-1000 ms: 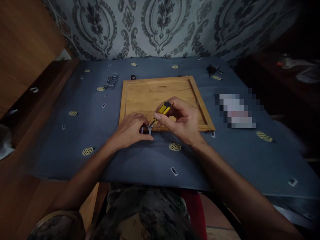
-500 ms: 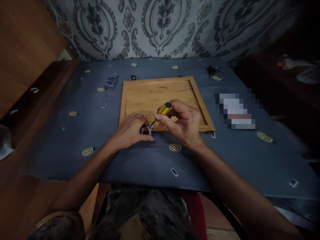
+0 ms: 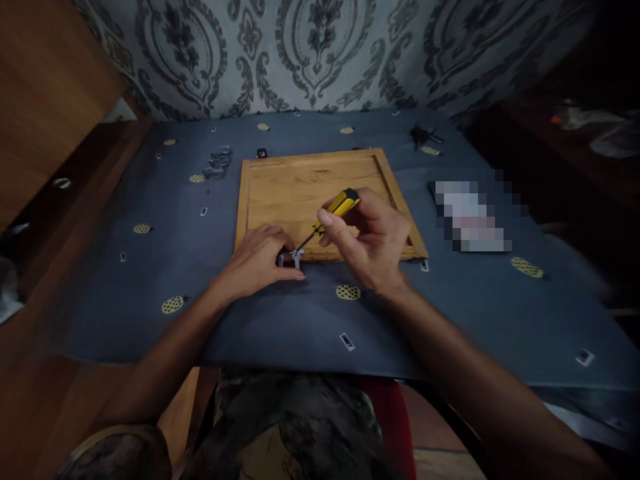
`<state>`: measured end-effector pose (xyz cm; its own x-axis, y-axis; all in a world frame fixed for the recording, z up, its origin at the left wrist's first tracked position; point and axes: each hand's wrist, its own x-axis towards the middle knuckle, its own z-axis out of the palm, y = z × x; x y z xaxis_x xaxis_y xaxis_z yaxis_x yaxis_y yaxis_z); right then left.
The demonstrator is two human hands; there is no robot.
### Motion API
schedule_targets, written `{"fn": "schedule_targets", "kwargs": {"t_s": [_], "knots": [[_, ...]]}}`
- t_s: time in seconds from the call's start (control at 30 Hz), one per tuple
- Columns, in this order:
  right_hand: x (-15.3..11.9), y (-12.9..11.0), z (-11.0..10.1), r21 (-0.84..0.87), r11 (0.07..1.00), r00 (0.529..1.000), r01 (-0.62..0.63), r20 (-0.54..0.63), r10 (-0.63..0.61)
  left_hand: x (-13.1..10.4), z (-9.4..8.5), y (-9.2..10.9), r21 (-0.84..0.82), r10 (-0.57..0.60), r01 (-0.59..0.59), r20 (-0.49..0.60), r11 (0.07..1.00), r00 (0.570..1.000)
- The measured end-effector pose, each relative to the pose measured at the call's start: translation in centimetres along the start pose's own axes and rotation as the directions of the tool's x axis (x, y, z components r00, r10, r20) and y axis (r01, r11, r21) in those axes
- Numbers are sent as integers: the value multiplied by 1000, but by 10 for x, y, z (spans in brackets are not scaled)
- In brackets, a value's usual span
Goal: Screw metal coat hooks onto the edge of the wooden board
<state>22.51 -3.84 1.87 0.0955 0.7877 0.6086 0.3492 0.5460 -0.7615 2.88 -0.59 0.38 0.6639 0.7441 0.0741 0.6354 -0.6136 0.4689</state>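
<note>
Well, at the far left of the frame stands brown wooden furniture (image 3: 50, 80), and a crumpled, pale plastic bag (image 3: 7, 290) shows at the left edge. The desk (image 3: 260, 333) fills the middle, spread with a blue cloth printed with yellow pineapples and small white labels. Left of upper centre, a loose cluster of metal pieces (image 3: 219, 162) lies on that cloth, too dim to make out singly.

Just left of centre, the left hand (image 3: 255, 261) curls over the near edge of a framed wooden panel (image 3: 280, 190), its thumb below and fingers above, pinching a small silvery bracket (image 3: 297, 257) there. The panel lies flat in the centre of the frame; a small black piece (image 3: 262, 153) sits just beyond its far left corner.

The yellow-and-black screwdriver (image 3: 341, 204) slants down to the left, its tip at the bracket. Right of centre, the right hand (image 3: 377, 247) grips its handle between thumb and bent fingers.

Farther right, a black object (image 3: 424, 137) of unclear kind lies at upper right, and below it a pixelated item (image 3: 470, 217) that cannot be identified.
</note>
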Motion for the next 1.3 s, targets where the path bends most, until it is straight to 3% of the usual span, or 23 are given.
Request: {"fn": "schedule_targets", "kwargs": {"t_s": [0.87,1.3], "knots": [[2,2,0,-13,999,989,-46,137,48,0,1,0,24,14,-14,6,1000,1000],[7,-6,-9,227,949,938,-219,318,141,1,-3,3,17,6,-7,50,1000,999]]}}
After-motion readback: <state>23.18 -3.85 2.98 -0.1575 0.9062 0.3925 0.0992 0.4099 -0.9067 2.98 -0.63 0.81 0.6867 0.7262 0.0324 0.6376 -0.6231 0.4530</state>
